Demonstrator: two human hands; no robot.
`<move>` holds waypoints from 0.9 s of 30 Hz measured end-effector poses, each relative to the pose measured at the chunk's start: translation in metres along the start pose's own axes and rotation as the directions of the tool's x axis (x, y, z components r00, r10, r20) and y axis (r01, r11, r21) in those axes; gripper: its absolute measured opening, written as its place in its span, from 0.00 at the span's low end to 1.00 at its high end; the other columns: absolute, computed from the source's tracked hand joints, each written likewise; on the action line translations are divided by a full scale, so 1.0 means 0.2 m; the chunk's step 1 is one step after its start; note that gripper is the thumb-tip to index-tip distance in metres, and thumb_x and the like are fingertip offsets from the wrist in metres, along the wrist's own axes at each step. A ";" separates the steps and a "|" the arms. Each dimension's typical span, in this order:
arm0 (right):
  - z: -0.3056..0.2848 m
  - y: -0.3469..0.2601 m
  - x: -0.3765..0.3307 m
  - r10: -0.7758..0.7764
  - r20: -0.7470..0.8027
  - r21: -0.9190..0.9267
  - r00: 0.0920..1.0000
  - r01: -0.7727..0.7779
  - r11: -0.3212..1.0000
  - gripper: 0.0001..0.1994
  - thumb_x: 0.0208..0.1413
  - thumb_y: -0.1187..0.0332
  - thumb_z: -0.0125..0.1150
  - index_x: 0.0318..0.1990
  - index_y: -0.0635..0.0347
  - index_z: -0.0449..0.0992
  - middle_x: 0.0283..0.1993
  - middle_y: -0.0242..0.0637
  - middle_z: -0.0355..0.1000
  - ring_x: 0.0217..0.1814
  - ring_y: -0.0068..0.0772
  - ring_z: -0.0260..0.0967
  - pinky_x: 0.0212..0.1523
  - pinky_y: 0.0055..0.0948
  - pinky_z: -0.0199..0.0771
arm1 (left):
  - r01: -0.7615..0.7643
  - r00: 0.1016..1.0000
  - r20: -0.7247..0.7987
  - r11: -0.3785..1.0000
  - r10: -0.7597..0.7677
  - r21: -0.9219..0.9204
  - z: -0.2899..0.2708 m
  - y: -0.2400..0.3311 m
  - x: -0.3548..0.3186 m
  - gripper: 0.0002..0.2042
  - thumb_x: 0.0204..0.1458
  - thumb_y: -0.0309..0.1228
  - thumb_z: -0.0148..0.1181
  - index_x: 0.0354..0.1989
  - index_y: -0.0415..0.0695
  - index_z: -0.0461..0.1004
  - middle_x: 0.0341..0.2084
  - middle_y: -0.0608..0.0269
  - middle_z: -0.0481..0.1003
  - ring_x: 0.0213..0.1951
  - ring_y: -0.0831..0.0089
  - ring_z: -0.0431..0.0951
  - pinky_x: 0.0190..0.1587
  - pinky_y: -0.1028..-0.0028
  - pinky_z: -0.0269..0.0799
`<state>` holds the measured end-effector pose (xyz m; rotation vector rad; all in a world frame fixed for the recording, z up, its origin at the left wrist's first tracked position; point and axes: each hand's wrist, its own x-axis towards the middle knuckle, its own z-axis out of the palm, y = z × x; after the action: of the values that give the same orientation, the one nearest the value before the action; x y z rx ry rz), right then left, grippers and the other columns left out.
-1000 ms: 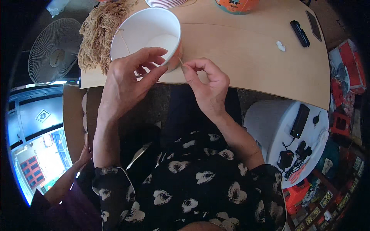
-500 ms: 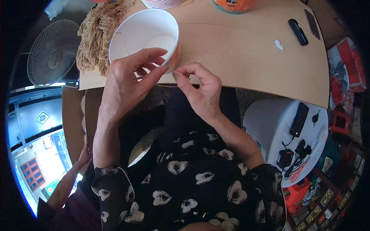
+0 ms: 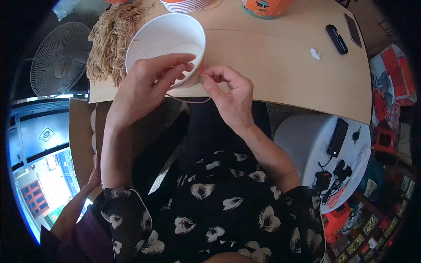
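A white paper bowl [image 3: 163, 36] with an orange outside sits at the near edge of the tan table [image 3: 280, 65]. My left hand [image 3: 149, 83] grips its near rim, fingers reaching over into the bowl. My right hand [image 3: 230, 94] pinches a thin string [image 3: 189, 100] right beside the bowl's rim, thumb and forefinger closed on it; the string loops down below the table edge. A pile of tan raffia-like fibre [image 3: 112, 39] lies left of the bowl, touching it.
Another striped bowl [image 3: 186, 5] and an orange container [image 3: 265, 6] stand at the far edge. A black oblong device [image 3: 337, 38], a phone [image 3: 353, 30] and a white scrap [image 3: 315, 54] lie right. A fan [image 3: 59, 59] stands left; a white stool [image 3: 337, 153] with cables right. Another person's hand [image 3: 93, 177] at lower left.
My right hand has shifted slightly left toward the bowl's rim with the string. My left hand keeps its hold on the bowl.
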<state>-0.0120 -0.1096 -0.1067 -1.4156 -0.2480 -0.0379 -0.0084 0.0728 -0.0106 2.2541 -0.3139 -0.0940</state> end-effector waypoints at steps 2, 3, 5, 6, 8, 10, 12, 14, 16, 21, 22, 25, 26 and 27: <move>0.01 -0.01 0.02 -0.014 0.015 0.017 1.000 0.014 1.000 0.06 0.58 0.73 0.65 0.38 0.68 0.80 0.34 0.29 0.77 0.38 0.16 0.70 0.41 0.19 0.71 | -0.034 0.999 0.016 0.999 0.033 0.031 -0.03 -0.01 0.03 0.12 0.60 0.28 0.59 0.49 0.37 0.78 0.32 0.54 0.82 0.34 0.71 0.82 0.38 0.74 0.76; 0.01 -0.02 0.03 0.011 0.019 0.034 1.000 -0.012 0.999 0.06 0.57 0.73 0.65 0.38 0.68 0.80 0.34 0.31 0.78 0.37 0.17 0.71 0.41 0.21 0.72 | 0.001 0.996 0.088 0.999 -0.005 0.046 -0.04 0.00 0.05 0.12 0.60 0.28 0.59 0.49 0.36 0.78 0.32 0.58 0.81 0.35 0.75 0.80 0.39 0.76 0.76; 0.00 -0.03 0.03 0.034 0.026 0.046 0.999 -0.035 0.998 0.06 0.57 0.72 0.64 0.38 0.67 0.80 0.33 0.33 0.79 0.35 0.18 0.71 0.41 0.23 0.73 | 0.030 0.987 0.156 0.998 -0.039 0.060 -0.07 0.01 0.08 0.12 0.61 0.28 0.59 0.49 0.35 0.77 0.32 0.62 0.80 0.36 0.78 0.79 0.39 0.77 0.75; 0.00 -0.04 0.03 0.042 0.035 0.042 0.999 -0.043 0.998 0.07 0.57 0.72 0.64 0.38 0.67 0.81 0.33 0.32 0.78 0.35 0.17 0.71 0.40 0.22 0.73 | 0.051 0.981 0.183 0.998 -0.058 0.044 -0.08 0.02 0.08 0.10 0.61 0.29 0.58 0.46 0.36 0.78 0.31 0.63 0.79 0.35 0.80 0.77 0.38 0.78 0.74; -0.01 -0.04 0.04 0.051 0.045 0.033 0.998 -0.052 0.998 0.07 0.57 0.72 0.64 0.38 0.67 0.81 0.33 0.32 0.78 0.35 0.17 0.71 0.40 0.22 0.73 | 0.070 0.975 0.208 0.997 -0.074 0.023 -0.08 0.00 0.08 0.09 0.61 0.29 0.58 0.44 0.36 0.78 0.30 0.64 0.79 0.34 0.81 0.76 0.37 0.80 0.73; -0.04 -0.06 0.04 0.115 0.060 0.030 0.992 -0.117 0.993 0.07 0.57 0.72 0.65 0.38 0.67 0.81 0.33 0.31 0.78 0.34 0.17 0.71 0.39 0.21 0.72 | 0.083 0.984 0.164 0.992 -0.067 -0.093 -0.08 -0.03 0.07 0.08 0.61 0.29 0.58 0.41 0.36 0.79 0.29 0.66 0.78 0.31 0.83 0.74 0.34 0.81 0.71; -0.06 -0.11 0.04 0.131 0.073 0.004 0.989 -0.132 0.991 0.07 0.57 0.72 0.65 0.38 0.67 0.81 0.32 0.31 0.78 0.34 0.16 0.71 0.39 0.21 0.72 | 0.095 0.985 0.153 0.990 -0.079 -0.100 -0.09 -0.02 0.07 0.08 0.61 0.29 0.59 0.40 0.36 0.79 0.30 0.67 0.78 0.32 0.83 0.74 0.35 0.80 0.71; -0.07 -0.16 0.05 0.148 0.100 -0.015 0.984 -0.147 0.989 0.07 0.57 0.72 0.65 0.38 0.67 0.81 0.32 0.31 0.78 0.34 0.16 0.71 0.39 0.20 0.72 | 0.116 0.986 0.133 0.988 -0.102 -0.102 -0.09 -0.04 0.06 0.08 0.61 0.29 0.59 0.39 0.36 0.79 0.30 0.67 0.78 0.33 0.83 0.74 0.35 0.80 0.71; -0.07 -0.19 0.05 0.104 0.102 -0.057 0.989 -0.098 0.994 0.07 0.57 0.72 0.65 0.38 0.67 0.81 0.32 0.31 0.78 0.35 0.16 0.70 0.40 0.20 0.72 | -0.047 0.999 -0.026 0.974 0.042 -0.223 -0.05 -0.09 0.08 0.10 0.57 0.30 0.64 0.36 0.34 0.80 0.24 0.68 0.78 0.27 0.85 0.75 0.29 0.82 0.70; -0.10 -0.21 0.08 0.064 0.130 -0.141 0.989 -0.046 0.989 0.08 0.58 0.71 0.65 0.39 0.68 0.80 0.33 0.29 0.77 0.35 0.14 0.69 0.39 0.18 0.70 | 0.049 0.999 0.030 0.941 -0.041 -0.336 -0.08 -0.07 0.09 0.11 0.58 0.33 0.63 0.37 0.36 0.80 0.30 0.66 0.80 0.32 0.83 0.76 0.34 0.81 0.69; -0.10 -0.21 0.09 0.087 0.114 -0.112 0.990 -0.074 0.991 0.07 0.58 0.71 0.65 0.37 0.68 0.80 0.33 0.30 0.77 0.35 0.16 0.70 0.40 0.20 0.72 | 0.075 0.996 0.072 0.920 -0.051 -0.384 -0.08 -0.08 0.10 0.11 0.59 0.35 0.61 0.37 0.37 0.80 0.34 0.65 0.80 0.34 0.82 0.75 0.36 0.81 0.68; -0.11 -0.22 0.09 0.067 0.100 -0.094 0.993 -0.058 0.994 0.08 0.59 0.72 0.64 0.43 0.68 0.79 0.36 0.28 0.75 0.36 0.15 0.68 0.40 0.17 0.68 | 0.088 0.996 0.047 0.868 -0.075 -0.489 -0.06 -0.10 0.12 0.11 0.58 0.34 0.61 0.35 0.37 0.80 0.34 0.64 0.81 0.34 0.82 0.75 0.36 0.80 0.68; -0.11 -0.22 0.09 0.062 0.101 -0.099 0.993 -0.052 0.994 0.08 0.59 0.72 0.64 0.43 0.68 0.79 0.36 0.28 0.75 0.36 0.15 0.68 0.40 0.17 0.68 | 0.081 0.997 0.042 0.867 -0.069 -0.492 -0.06 -0.10 0.13 0.11 0.58 0.34 0.61 0.35 0.37 0.80 0.34 0.64 0.81 0.34 0.82 0.75 0.36 0.80 0.68; -0.11 -0.23 0.10 0.052 0.102 -0.046 0.993 -0.047 0.998 0.09 0.60 0.72 0.62 0.44 0.68 0.78 0.36 0.29 0.75 0.36 0.15 0.68 0.40 0.17 0.68 | 0.069 0.997 0.059 0.864 -0.045 -0.498 -0.06 -0.08 0.13 0.10 0.58 0.34 0.61 0.34 0.37 0.80 0.34 0.63 0.81 0.34 0.82 0.75 0.35 0.80 0.68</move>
<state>0.0023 -0.1365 -0.0614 -1.4687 -0.2988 0.0714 0.0226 0.0850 -0.0149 1.7436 -0.2154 -0.2322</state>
